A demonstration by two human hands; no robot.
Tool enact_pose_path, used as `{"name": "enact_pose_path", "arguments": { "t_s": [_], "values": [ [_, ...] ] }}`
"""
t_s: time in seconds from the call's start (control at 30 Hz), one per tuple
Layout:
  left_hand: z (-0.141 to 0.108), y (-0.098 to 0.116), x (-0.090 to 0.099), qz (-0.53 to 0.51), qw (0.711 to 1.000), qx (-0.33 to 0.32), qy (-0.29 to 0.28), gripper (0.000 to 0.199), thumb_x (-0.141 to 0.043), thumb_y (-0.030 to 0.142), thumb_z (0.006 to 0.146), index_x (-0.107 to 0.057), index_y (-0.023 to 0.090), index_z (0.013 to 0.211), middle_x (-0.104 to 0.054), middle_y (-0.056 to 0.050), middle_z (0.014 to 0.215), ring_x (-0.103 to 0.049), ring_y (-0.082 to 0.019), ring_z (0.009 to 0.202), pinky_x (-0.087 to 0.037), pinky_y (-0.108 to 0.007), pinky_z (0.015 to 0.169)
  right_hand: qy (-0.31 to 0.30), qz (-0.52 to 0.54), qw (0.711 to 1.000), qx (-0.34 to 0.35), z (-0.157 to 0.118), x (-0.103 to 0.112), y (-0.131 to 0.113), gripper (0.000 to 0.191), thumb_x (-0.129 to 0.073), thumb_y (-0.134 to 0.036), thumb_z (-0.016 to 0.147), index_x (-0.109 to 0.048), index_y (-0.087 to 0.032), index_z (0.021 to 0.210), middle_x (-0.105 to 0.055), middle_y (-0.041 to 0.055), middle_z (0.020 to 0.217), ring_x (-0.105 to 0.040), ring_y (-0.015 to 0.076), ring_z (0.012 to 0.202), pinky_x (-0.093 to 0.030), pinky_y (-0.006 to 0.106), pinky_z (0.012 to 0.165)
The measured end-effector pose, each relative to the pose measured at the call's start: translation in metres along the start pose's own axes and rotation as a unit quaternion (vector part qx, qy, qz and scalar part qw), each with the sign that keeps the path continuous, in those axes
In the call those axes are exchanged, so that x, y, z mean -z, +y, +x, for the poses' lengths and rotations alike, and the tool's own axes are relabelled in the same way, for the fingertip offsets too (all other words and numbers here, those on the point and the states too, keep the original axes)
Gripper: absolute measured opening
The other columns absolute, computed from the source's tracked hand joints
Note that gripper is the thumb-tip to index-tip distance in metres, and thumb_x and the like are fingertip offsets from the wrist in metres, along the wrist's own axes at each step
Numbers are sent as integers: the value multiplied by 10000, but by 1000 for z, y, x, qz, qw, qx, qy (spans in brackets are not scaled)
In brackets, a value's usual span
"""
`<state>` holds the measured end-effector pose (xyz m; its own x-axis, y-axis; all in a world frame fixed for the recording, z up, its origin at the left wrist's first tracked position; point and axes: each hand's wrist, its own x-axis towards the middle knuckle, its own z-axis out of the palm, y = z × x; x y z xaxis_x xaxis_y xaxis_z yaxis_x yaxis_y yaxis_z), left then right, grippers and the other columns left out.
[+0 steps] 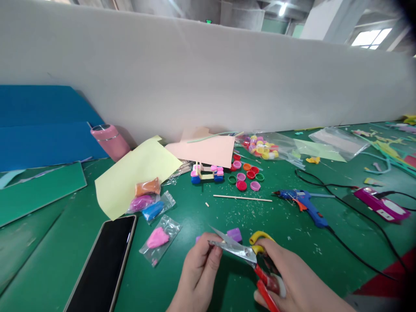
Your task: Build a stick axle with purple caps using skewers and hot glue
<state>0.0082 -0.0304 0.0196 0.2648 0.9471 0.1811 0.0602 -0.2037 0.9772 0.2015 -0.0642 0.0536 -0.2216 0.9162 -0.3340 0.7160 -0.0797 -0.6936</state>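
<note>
My right hand (pixel 276 271) grips a pair of scissors (pixel 238 250) with red and yellow handles, its blades apart and pointing left. My left hand (pixel 201 268) has thumb and fingers pinched together at the blade tips; what they hold is mostly hidden. Just behind the blades shows a purple block (pixel 234 235), with another bit of purple past my left fingers. I cannot tell if these are held or lie on the table. Further back stands a small model car (pixel 207 173) with blue and pink parts on pale sticks.
A thin wooden stick (pixel 242 198) lies near colored bottle-cap-like rings (pixel 250 174). To the right are a blue glue gun (pixel 303 201), its cord and a purple power strip (pixel 380 203). Bagged clay (pixel 158 238), a phone (pixel 102 264), yellow paper (pixel 113 190) and a pink tumbler (pixel 111 142) occupy the left.
</note>
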Motion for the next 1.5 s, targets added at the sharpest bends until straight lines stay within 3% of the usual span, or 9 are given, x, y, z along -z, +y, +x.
{"name": "enact_pose_path", "arguments": {
  "t_s": [0.17,0.53,0.8,1.1,1.3,1.5],
  "values": [
    [0,3,2,21,1000,-10,-4,135,-434,192,867,-550,229,808,-535,29,692,-464,-116,615,-369,-185,569,-18,-48,999,0,2,1,-2,274,-594,-325,647,-407,-206,808,-530,-32,623,-412,99,494,-336,185,446],
    [-1,9,2,9,1000,9,15,135,-482,196,839,-593,214,763,-561,2,665,-461,-129,575,-348,-203,530,-18,-63,998,-9,4,-7,5,309,-590,-366,633,-412,-201,824,-541,-22,605,-448,114,463,-303,198,417],
    [0,3,0,-72,995,62,-9,204,-488,271,850,-536,188,670,-467,11,639,-391,-120,590,-322,-214,556,-36,-85,996,-9,7,-12,10,310,-552,-406,679,-430,-178,849,-583,13,614,-472,139,467,-305,219,427],
    [3,-3,-3,-182,975,127,-26,273,-494,398,835,-553,160,715,-347,37,590,-297,-104,557,-256,-230,514,107,-79,991,-7,12,2,30,301,-494,-459,793,-466,-210,961,-641,22,735,-589,191,625,-397,262,553],
    [6,2,-3,-222,963,144,42,284,-564,433,778,-620,155,792,-337,42,562,-316,-108,563,-263,-236,527,160,-195,965,-72,13,10,63,340,-515,-384,765,-536,-187,1041,-656,104,976,-635,273,817,-479,352,645],
    [12,4,1,-255,943,160,142,234,-588,385,771,-613,157,723,-372,41,561,-342,-101,551,-311,-224,538,175,-285,942,11,4,29,79,377,-560,-399,746,-584,-187,1057,-624,112,1041,-605,280,905,-489,393,752]
  ]
}}
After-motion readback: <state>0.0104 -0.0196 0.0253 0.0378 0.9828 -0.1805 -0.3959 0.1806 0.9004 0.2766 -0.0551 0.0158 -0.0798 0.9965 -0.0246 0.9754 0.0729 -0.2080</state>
